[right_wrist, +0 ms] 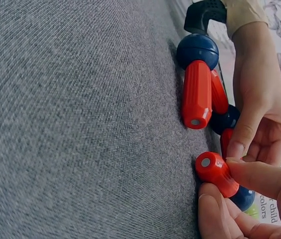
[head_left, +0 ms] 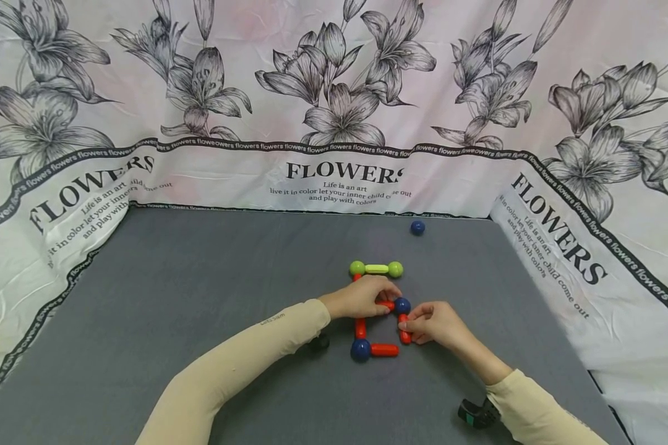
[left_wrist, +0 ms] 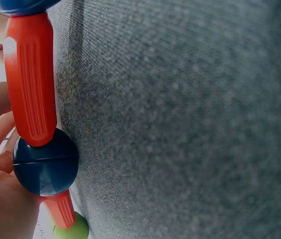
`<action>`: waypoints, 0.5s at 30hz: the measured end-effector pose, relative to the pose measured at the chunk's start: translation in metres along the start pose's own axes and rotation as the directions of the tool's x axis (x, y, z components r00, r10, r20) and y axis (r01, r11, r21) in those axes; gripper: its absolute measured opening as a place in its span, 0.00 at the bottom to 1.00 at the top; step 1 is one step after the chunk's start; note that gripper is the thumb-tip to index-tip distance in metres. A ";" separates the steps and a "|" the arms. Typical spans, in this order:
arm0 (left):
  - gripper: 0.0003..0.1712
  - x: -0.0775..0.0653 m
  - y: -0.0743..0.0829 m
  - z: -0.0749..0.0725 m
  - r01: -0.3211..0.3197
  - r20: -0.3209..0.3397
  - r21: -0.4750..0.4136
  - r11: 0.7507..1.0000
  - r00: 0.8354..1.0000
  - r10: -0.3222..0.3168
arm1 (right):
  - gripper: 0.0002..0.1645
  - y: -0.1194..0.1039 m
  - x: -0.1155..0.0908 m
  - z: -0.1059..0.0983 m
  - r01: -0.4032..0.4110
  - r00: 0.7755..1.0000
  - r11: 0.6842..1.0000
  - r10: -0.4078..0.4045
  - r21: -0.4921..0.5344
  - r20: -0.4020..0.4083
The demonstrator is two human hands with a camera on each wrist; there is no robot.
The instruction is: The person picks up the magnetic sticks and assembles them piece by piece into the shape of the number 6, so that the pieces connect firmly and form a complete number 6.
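In the head view my right hand [head_left: 440,324] pinches a red magnetic rod [head_left: 404,334] between thumb and fingers. Its far end meets a blue ball [head_left: 402,305]. My left hand [head_left: 362,296] grips another red rod [head_left: 387,305] that runs into the same ball from the left. Beneath the left wrist stands a column of red rods [head_left: 360,329], whose middle the hand hides. A larger-looking blue ball [head_left: 360,350] at its near end bears a rod [head_left: 385,350] pointing right. In the right wrist view, the pinched rod [right_wrist: 217,173] shows a metal disc on its free end.
A green rod [head_left: 376,269] between two green balls tops the column. One loose blue ball [head_left: 417,228] lies near the grey table's [head_left: 245,259] back edge. Black wrist devices [head_left: 477,413] sit by both sleeves. Flower-printed cloth [head_left: 334,179] walls the back and sides.
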State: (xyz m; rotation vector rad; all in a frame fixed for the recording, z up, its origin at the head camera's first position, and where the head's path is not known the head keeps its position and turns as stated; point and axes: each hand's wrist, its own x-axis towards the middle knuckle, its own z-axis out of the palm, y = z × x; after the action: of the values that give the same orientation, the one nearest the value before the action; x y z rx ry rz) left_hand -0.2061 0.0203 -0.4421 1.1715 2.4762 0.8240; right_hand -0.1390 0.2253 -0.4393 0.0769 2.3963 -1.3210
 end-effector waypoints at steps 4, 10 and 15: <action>0.19 0.000 0.001 0.000 -0.003 -0.003 0.003 1.000 1.000 0.003 | 0.15 0.000 -0.001 0.000 -0.002 1.000 1.000 0.002 -0.014 -0.013; 0.19 -0.001 0.002 -0.001 0.002 -0.003 -0.008 1.000 1.000 -0.002 | 0.16 0.001 0.000 0.001 -0.002 1.000 1.000 0.002 -0.019 -0.023; 0.19 0.000 0.002 -0.001 -0.002 0.000 -0.005 1.000 1.000 0.002 | 0.16 0.002 0.000 0.001 -0.003 1.000 1.000 0.003 -0.010 -0.021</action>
State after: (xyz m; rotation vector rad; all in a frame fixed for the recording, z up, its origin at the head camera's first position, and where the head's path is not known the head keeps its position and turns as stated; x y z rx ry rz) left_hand -0.2054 0.0204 -0.4403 1.1726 2.4719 0.8310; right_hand -0.1385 0.2252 -0.4416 0.0915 2.4191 -1.3132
